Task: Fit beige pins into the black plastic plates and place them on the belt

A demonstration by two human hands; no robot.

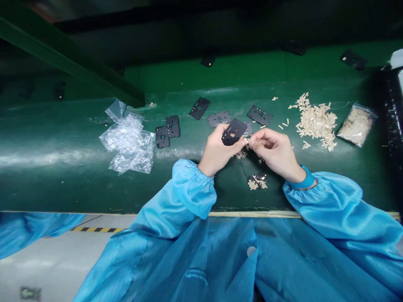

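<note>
Plate (234, 131), black, stiff and light, is held pinched by its edge in the left hand (216, 150); a tiny pale piece (247, 142) is pinched by the right hand (269, 150).

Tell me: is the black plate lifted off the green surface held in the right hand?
No, the lifted black plate is held in the left hand, while the right hand has pinched fingertips beside its lower corner.
</note>
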